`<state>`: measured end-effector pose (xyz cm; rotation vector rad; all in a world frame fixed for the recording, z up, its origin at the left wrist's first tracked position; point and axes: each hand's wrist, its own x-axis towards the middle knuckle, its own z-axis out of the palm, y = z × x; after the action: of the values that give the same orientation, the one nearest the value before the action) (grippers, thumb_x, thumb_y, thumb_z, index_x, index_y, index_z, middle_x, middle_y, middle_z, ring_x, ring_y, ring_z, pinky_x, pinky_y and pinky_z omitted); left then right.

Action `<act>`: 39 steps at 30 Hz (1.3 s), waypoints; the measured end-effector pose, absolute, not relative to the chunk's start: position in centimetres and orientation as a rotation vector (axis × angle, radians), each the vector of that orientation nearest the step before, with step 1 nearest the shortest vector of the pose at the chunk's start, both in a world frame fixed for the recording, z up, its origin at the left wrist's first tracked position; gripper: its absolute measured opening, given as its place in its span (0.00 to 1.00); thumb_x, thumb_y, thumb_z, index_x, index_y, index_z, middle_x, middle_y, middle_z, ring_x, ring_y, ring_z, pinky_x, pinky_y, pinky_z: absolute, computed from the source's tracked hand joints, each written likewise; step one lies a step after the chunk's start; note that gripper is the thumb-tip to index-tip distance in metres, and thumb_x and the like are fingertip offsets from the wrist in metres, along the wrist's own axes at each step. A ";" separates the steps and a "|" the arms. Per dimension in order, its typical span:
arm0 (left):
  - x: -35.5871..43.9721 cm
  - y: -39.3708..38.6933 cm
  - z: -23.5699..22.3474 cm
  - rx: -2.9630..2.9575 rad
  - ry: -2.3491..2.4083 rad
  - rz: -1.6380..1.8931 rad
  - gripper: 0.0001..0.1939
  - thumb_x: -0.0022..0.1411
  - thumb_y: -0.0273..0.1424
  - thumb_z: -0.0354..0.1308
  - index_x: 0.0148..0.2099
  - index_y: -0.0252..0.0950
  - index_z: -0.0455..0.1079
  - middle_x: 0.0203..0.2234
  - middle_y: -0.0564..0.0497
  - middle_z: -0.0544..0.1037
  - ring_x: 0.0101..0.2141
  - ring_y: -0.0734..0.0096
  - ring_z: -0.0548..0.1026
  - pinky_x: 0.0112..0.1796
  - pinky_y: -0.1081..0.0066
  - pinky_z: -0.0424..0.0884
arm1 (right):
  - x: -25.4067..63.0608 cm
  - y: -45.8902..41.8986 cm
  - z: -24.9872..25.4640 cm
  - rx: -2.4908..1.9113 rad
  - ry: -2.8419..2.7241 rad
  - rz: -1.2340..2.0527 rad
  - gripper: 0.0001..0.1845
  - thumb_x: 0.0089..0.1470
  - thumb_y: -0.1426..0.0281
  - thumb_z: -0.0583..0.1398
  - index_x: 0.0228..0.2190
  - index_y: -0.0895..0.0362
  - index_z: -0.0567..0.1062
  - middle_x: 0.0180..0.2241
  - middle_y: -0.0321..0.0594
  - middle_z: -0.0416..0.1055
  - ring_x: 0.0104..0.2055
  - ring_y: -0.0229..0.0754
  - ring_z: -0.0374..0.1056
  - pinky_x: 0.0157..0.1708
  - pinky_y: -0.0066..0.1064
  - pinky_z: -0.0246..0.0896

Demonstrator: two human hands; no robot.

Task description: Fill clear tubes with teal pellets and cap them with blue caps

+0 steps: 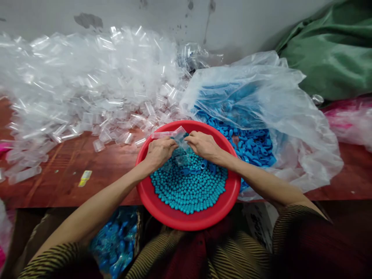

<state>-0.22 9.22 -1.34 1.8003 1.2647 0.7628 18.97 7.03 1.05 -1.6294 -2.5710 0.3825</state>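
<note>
A red basin (188, 224) holds a bed of small turquoise beads (188, 190). Over its far side my left hand (161, 151) and my right hand (203, 145) come close together, fingertips pinched. Between them is a clear plastic tube (180, 133), gripped from both sides as far as its see-through walls show. Another clear tube (162, 135) lies by the far rim, just above my left hand. More clear pieces rest on the beads below my fingers. Blue plastic parts (190, 171) lie among the beads, near my right wrist.
A big heap of clear tubes (95, 85) covers the table's back left. Right of the basin, blue plastic pieces (255, 145) spill from a clear bag (302, 116). A green sack (334, 58) stands back right. A yellow-and-white label (85, 178) lies on the red-brown tabletop (113, 170).
</note>
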 end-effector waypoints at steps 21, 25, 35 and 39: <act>1.3 4.0 1.0 1.121 1.108 0.674 0.14 0.56 0.38 0.55 0.41 0.34 0.67 0.26 0.51 0.72 0.25 0.69 0.70 0.25 0.72 0.65 | 16.4 3.2 0.5 -1.277 -1.478 1.649 0.07 0.59 0.66 0.50 0.35 0.56 0.63 0.30 0.35 0.72 0.28 0.36 0.71 0.25 0.28 0.68; 0.5 3.2 0.7 1.191 1.157 0.658 0.10 0.55 0.35 0.56 0.38 0.35 0.66 0.25 0.52 0.72 0.24 0.70 0.71 0.23 0.73 0.64 | 17.2 2.5 0.9 -1.548 -2.119 1.042 0.10 0.59 0.66 0.52 0.31 0.57 0.70 0.29 0.38 0.72 0.34 0.40 0.70 0.33 0.29 0.62; -2.7 3.3 -1.2 2.227 1.216 -0.328 0.11 0.60 0.33 0.48 0.43 0.34 0.65 0.34 0.43 0.76 0.37 0.58 0.74 0.39 0.64 0.66 | 16.7 0.2 -2.2 -1.624 -2.861 0.585 0.14 0.61 0.75 0.47 0.42 0.60 0.69 0.37 0.48 0.71 0.34 0.42 0.67 0.29 0.30 0.53; -1.0 3.8 -1.9 2.103 1.182 -0.427 0.10 0.58 0.31 0.50 0.40 0.34 0.68 0.37 0.41 0.76 0.41 0.57 0.73 0.41 0.64 0.65 | 19.0 1.5 -2.7 -1.603 -2.707 0.822 0.13 0.56 0.71 0.55 0.44 0.59 0.69 0.40 0.46 0.72 0.41 0.44 0.67 0.35 0.29 0.55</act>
<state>-1.02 3.82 -1.92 2.1027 1.1816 -0.4269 18.99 1.51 -2.74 -1.6032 -2.7066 0.8218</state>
